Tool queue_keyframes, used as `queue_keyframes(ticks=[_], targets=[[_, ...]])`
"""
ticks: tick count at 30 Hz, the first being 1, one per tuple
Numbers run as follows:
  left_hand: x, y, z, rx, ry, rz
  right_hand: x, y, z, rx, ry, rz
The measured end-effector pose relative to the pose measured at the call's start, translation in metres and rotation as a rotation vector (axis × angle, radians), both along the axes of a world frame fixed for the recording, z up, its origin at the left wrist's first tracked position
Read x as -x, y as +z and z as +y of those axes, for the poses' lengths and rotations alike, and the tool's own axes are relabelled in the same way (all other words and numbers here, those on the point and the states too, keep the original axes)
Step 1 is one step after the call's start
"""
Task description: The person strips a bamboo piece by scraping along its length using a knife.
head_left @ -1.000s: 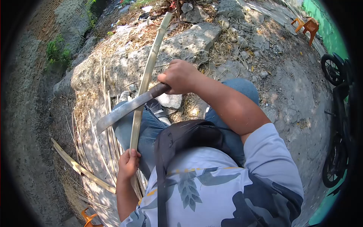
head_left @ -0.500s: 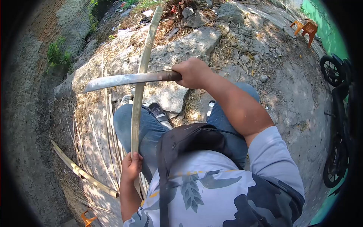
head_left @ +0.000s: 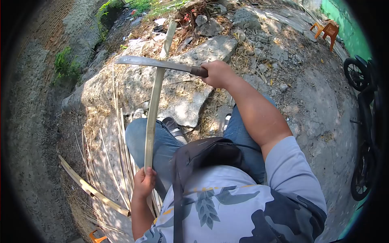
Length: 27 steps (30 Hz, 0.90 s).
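Observation:
My left hand is closed around the lower end of a long, pale bamboo strip, which points up and away past my left knee. In my right hand is the brown handle of a machete. Its broad metal blade lies across the upper part of the strip, tip toward the left. Whether the edge bites into the strip I cannot tell. Below the blade, the strip passes in front of my jeans.
Several thin bamboo strips lie on the ground at my left, beside a thicker split piece. A concrete slab and rubble are ahead. A motorcycle stands at the right, with orange chairs farther back.
My right hand and the machete have moved up and to the right, so the blade crosses the strip farther along. My left hand still holds the strip's lower end.

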<state>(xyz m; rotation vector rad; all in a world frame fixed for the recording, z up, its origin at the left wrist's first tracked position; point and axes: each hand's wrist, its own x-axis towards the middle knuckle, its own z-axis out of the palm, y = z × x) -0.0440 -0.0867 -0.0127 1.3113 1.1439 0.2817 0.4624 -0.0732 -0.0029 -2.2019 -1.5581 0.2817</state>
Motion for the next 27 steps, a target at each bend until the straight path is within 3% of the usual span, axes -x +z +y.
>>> queue_keyframes(ticks=[3, 7, 9, 13, 14, 20, 27], targets=[[0.005, -0.004, 0.002, 0.026, 0.003, -0.032, 0.017, 0.002, 0.000, -0.026, 0.018, -0.028], [0.009, -0.007, -0.001, 0.001, 0.013, -0.047, 0.050, 0.011, 0.001, -0.006, 0.279, -0.057], [0.007, -0.004, -0.002, 0.000, 0.024, -0.037, 0.067, 0.007, 0.004, -0.112, 0.499, -0.212], [0.005, -0.002, -0.001, 0.016, 0.023, 0.001, 0.080, 0.012, 0.007, -0.057, 0.597, -0.295], [0.004, -0.002, -0.001, 0.002, 0.016, 0.004, 0.073, 0.003, 0.007, -0.239, 0.562, -0.272], [0.006, -0.006, 0.002, 0.014, 0.006, -0.001, 0.008, -0.014, 0.009, -0.097, 0.075, -0.018], [0.007, -0.006, 0.003, 0.028, 0.010, -0.019, 0.027, 0.002, 0.003, -0.058, 0.094, -0.036]])
